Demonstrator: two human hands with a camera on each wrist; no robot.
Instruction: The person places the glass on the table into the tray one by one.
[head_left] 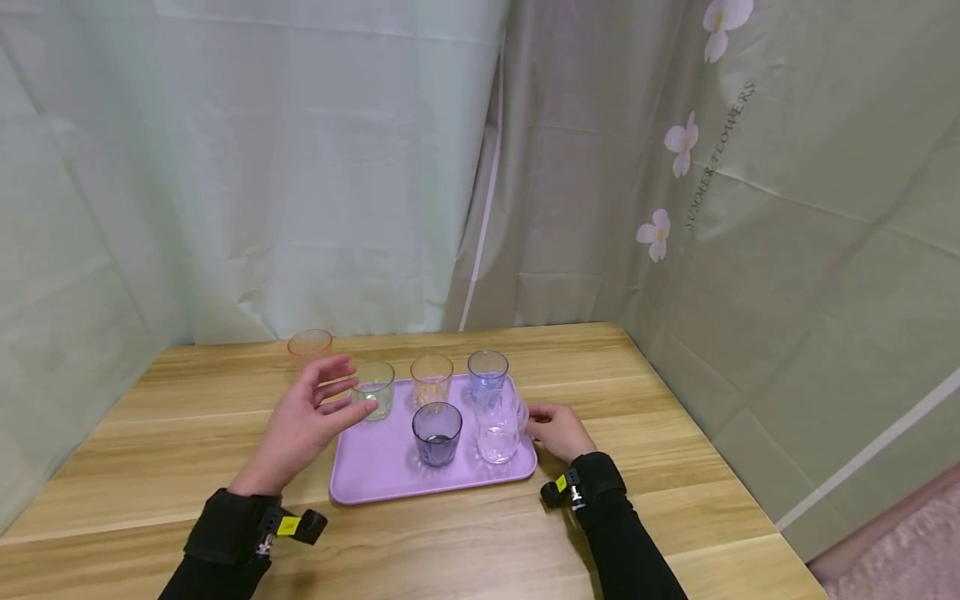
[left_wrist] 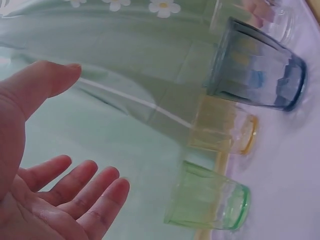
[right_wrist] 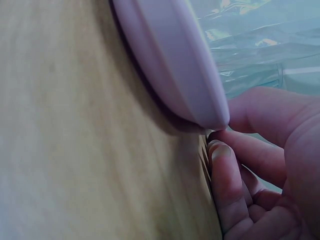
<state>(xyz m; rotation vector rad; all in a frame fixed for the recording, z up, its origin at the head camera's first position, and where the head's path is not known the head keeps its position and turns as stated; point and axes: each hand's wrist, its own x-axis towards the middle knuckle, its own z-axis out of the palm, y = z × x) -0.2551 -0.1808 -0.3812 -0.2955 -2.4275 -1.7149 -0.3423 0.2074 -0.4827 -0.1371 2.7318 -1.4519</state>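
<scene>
A lilac tray [head_left: 375, 471] lies on the wooden table with several tumblers on it. Along its back stand a green glass [head_left: 378, 392], an amber glass [head_left: 432, 382] and a blue glass [head_left: 488, 372]. In front are a dark grey glass [head_left: 437, 435] and a clear glass mug [head_left: 498, 437]. My left hand [head_left: 311, 412] hovers over the tray's left end, fingers spread and holding nothing, its thumb overlapping the green glass in the head view. At the right edge, my right hand [head_left: 558, 429] pinches the tray's rim [right_wrist: 175, 60], thumb above and fingertips low by the tabletop.
Off the tray, an orange-red rimmed glass [head_left: 310, 343] stands at the back left, partly behind my left hand. Pale green curtains [head_left: 337, 183] hang behind the table and along both sides. Wooden tabletop [head_left: 645, 417] extends to the right of the tray.
</scene>
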